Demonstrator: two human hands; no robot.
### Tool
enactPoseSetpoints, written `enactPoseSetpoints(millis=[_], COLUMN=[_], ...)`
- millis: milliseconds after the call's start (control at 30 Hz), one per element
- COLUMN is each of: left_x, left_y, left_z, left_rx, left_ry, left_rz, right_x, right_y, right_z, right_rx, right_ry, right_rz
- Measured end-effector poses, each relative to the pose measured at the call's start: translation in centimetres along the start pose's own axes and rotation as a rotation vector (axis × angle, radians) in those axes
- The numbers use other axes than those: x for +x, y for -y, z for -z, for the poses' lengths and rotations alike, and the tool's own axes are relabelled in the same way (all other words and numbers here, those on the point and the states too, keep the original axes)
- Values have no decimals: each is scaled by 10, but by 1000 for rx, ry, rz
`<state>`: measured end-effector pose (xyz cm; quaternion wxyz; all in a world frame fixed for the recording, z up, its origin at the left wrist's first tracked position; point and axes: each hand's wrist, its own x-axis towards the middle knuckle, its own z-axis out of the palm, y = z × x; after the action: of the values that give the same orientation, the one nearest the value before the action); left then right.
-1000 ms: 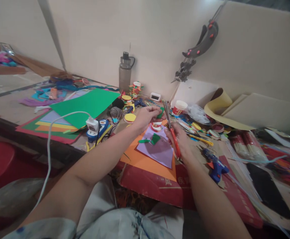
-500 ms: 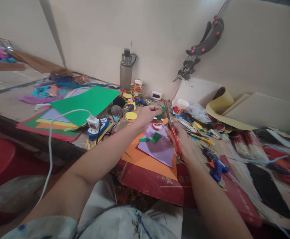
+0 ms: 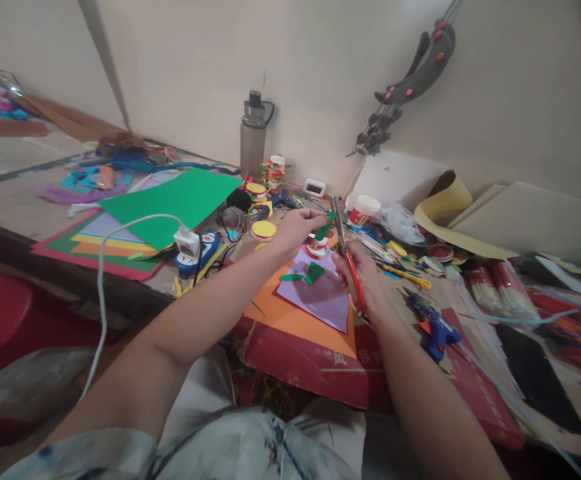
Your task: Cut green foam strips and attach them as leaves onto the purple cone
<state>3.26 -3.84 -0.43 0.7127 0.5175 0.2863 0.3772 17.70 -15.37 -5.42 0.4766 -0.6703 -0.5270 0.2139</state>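
Observation:
Between the thumb and fingers of my left hand (image 3: 298, 231) is a small piece of green paper (image 3: 324, 228). My right hand (image 3: 363, 277) grips the red handles of a pair of scissors (image 3: 352, 275), whose blades point up and away, close to the right of that piece. Whether the blades touch the paper, I cannot tell. Below, two green scraps (image 3: 314, 273) lie on a purple sheet (image 3: 320, 303), which rests over an orange sheet (image 3: 270, 303). A white and red paper cup piece (image 3: 317, 249) stands just beyond the scraps, partly hidden by the held paper.
A blue glue gun (image 3: 438, 337) and a black phone-like slab (image 3: 540, 377) lie to the right. On the left are coloured sheets (image 3: 170, 203) and a power strip (image 3: 195, 257) with a white cable. A bottle (image 3: 253, 140) and a paper cup (image 3: 364, 210) stand behind.
Both hands stay almost in the same place, with the green paper and scissors still held. The view has shifted very slightly.

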Motion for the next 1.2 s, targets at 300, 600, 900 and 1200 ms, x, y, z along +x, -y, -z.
enactPoseSetpoints(millis=[300,600,900,1200], left_x=[4,6,8,8], left_y=[2,6,9,9], left_z=[1,3,4,5], left_rx=[2,5,27,41], left_ry=[-13,-4,-20,3], left_rz=[10,-21,-25,-24], right_x=[1,1,1,3], right_y=[1,2,1,-4], right_z=[1,1,1,1], right_rx=[-5,2,2,-10], right_ry=[23,30,32,34], right_rz=[-11,-6,-17,-2])
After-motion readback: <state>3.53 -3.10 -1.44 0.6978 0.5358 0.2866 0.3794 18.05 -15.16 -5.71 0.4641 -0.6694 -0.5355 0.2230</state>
